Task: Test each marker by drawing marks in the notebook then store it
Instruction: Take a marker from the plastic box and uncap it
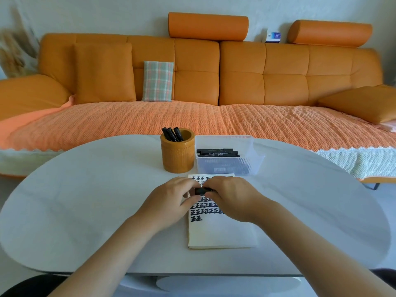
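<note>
Nearest the camera, two bare forearms reach over the front edge of the white oval bench (85, 200) and meet above an open notebook (220, 232) that lies flat on it. The lower half of the page is blank and the upper half carries rows of thick black marks, the lowest row only begun at its left end. Over those rows the left hand (171, 197) and the right hand (231, 198) hold one black marker (202, 191) level between them. The fingers (186, 184) of each hand are curled round one end, so only a short middle stretch of the barrel shows. This looks like work on the cap, though whether it is coming off for a test or being pressed back on before storing cannot be told. If uncapping, the next move calls for the tip to come down beside the unfinished row; if capping, a firm push and then a reach forward. Just beyond the notebook stands a brown pen holder (177, 157) with three black markers (172, 133) upright in it, touching or just beside a clear plastic bin (227, 166) where more markers (217, 152) lie flat. Behind the bench runs an orange sofa (235, 78).
</note>
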`<state>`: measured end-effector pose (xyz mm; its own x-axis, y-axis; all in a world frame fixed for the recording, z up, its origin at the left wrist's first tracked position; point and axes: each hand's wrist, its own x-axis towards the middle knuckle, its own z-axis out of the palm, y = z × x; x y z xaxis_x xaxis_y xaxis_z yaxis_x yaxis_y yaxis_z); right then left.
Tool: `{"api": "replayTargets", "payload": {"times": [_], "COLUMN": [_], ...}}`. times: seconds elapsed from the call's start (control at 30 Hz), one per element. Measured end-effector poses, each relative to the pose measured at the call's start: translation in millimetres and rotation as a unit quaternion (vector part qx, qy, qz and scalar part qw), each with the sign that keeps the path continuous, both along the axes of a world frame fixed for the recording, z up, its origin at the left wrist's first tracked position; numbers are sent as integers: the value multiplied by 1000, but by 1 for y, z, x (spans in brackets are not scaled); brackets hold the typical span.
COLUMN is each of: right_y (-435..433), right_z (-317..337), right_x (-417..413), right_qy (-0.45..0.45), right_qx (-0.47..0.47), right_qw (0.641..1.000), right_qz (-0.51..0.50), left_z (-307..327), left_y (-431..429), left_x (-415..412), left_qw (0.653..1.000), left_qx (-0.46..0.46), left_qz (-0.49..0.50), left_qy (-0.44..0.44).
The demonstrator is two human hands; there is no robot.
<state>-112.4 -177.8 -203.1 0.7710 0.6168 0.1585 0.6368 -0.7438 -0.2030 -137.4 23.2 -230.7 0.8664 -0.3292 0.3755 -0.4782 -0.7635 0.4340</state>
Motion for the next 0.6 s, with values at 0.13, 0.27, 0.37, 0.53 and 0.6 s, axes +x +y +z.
{"api": "replayTargets", "payload": {"times": [0.13, 0.27, 0.37, 0.53, 0.6], "right_y": [4, 5, 7, 9, 9], "right_z": [-7, -11, -12, -14, -14], "right_x": [-2, -2, -4, -5, -6], "right_qy": [-40, -56, -47, -35, -37], "right_qx": [-3, -3, 4, 1, -4], "right_qw": [999, 998, 999, 999, 999], "right_qz": [-7, -16, -25, -36, -37], "left_z": [1, -1, -3, -7, -7], "left_y": [-1, -1, -1, -2, -2], "left_x": [1, 3, 4, 5, 6], "left_qw": [1000, 999, 999, 999, 999], "left_qx": [-20, -28, -31, -20, -18], "left_qz": [-10, -22, -24, -20, -22], "left_qy": [7, 17, 26, 40, 40]}}
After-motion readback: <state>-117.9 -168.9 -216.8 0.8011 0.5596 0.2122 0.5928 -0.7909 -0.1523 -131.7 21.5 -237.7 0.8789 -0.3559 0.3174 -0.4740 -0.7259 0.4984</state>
